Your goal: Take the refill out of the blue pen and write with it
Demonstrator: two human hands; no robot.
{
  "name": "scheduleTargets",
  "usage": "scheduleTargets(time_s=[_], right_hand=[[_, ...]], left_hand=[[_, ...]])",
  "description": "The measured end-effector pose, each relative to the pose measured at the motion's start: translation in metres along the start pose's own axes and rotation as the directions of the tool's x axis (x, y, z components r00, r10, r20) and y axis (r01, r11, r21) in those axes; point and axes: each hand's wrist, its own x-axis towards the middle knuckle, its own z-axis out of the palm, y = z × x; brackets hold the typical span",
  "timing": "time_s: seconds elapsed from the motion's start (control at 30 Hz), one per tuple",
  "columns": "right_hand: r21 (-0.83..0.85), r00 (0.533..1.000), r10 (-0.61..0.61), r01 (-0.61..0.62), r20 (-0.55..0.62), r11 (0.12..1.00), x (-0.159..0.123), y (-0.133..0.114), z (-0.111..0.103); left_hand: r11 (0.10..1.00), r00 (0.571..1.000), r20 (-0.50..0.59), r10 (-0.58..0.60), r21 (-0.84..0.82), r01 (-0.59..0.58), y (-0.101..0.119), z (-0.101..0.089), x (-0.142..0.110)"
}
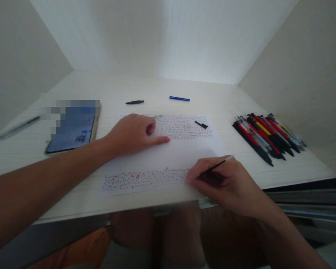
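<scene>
While your right hand (226, 183) pinches the thin pen refill (217, 164) at the lower centre of the paper (168, 158), keep your left hand (134, 134), loosely curled with forefinger out, pressing the sheet flat on the counter (128, 93) so the scribbles stay even.

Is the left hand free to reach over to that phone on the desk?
Probably yes: the left hand rests flat on the sheet of paper, holding nothing, and the phone lies just to its left with bare desk between them.

One sheet of paper (168, 157), one phone (72, 129), two hands, roughly ten bundled pens (268, 136).
</scene>
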Motion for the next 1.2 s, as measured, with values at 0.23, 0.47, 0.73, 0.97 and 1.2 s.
scheduleTargets(time_s=[0.23, 0.47, 0.73, 0.97, 1.2], right_hand=[[-0.094, 0.916, -0.022, -0.017, -0.401, 0.995, 0.032, 0.019, -0.032], [0.042, 0.957, -0.004, 0.017, -0.289, 0.999, 0.056, 0.045, -0.052], [-0.017, 0.947, 0.036, -0.043, -0.318, 0.999, 0.056, 0.054, -0.049], [-0.069, 0.942, 0.019, -0.045, -0.336, 0.997, 0.055, 0.052, -0.049], [-0.054, 0.940, 0.030, -0.051, -0.340, 0.997, 0.056, 0.053, -0.049]], left_hand=[[1.000, 1.000, -0.003, 0.012, 0.003, -0.012, 0.000, 0.000, 0.000], [0.999, 0.999, -0.010, 0.032, 0.012, -0.032, 0.000, 0.001, 0.000], [0.999, 0.999, -0.012, 0.046, 0.007, -0.046, -0.002, 0.001, 0.000], [1.000, 1.000, -0.002, 0.023, -0.001, -0.023, 0.000, 0.000, -0.001], [1.000, 1.000, -0.012, 0.015, 0.015, -0.015, -0.002, 0.003, 0.001]])
